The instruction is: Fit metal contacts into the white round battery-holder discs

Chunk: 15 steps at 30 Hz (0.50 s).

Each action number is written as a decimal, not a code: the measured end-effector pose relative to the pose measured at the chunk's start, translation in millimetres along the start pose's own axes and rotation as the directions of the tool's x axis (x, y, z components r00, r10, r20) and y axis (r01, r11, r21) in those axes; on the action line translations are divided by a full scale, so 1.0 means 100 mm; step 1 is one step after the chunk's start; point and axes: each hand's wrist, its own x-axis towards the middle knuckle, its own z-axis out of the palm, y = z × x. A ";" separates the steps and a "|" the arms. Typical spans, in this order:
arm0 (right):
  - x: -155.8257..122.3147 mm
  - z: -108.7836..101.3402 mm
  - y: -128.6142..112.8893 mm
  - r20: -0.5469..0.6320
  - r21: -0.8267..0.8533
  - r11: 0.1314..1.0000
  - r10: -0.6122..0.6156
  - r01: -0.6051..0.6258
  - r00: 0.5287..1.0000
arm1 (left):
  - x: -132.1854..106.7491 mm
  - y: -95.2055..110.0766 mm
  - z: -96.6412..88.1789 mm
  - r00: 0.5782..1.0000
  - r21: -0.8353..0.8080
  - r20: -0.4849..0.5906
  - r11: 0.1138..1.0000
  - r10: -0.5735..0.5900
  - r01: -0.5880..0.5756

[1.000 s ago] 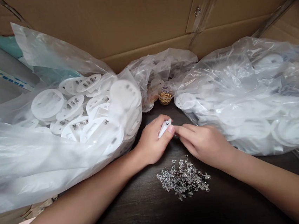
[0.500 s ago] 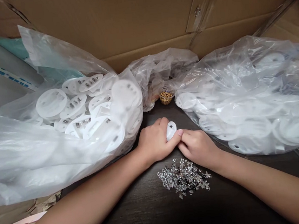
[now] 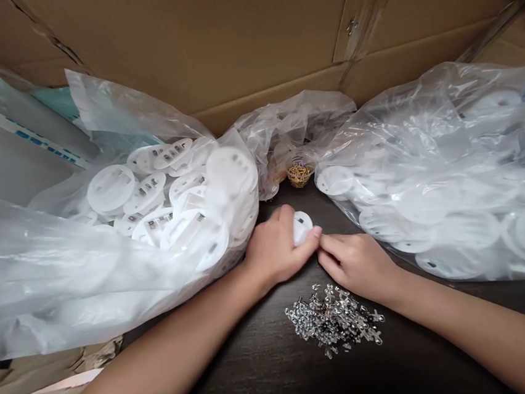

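My left hand grips a small white plastic disc, which shows a dark mark and sticks out past the thumb. My right hand lies next to it, with bunched fingertips at the left thumb tip and the disc's lower edge. Whether those fingertips pinch something small is hidden. Just below my right hand lies a pile of small silver metal cross-shaped pieces, not touched by either hand.
Two clear plastic bags of white plastic discs and tags slump at left and right. Between them, a small clear cup of gold-coloured metal bits stands against crumpled plastic. Cardboard walls rise behind the dark wooden table.
The white piece has turned from edge-on to face-up in my left hand. My right hand has drawn slightly back, and the whole view has shifted a little.
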 end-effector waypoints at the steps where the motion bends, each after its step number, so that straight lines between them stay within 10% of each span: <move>1: -0.01 -0.01 0.00 0.010 0.046 0.999 0.009 -0.009 1.000 | 0.00 -0.02 0.00 1.000 -0.055 -0.017 0.998 0.004 -0.005; 4: -0.02 -0.04 0.01 0.000 0.211 0.976 0.045 -0.044 0.999 | 0.00 -0.09 0.03 0.997 -0.357 -0.061 0.931 0.051 -0.070; 10: -0.02 -0.06 0.01 -0.046 0.356 0.932 0.087 -0.065 0.995 | 0.02 -0.18 0.14 0.996 -0.878 -0.076 0.476 -0.036 -0.050; 15: -0.01 -0.04 -0.01 -0.062 0.365 0.925 0.139 -0.107 0.988 | 0.03 -0.17 0.12 0.998 -0.825 -0.067 0.563 -0.011 -0.049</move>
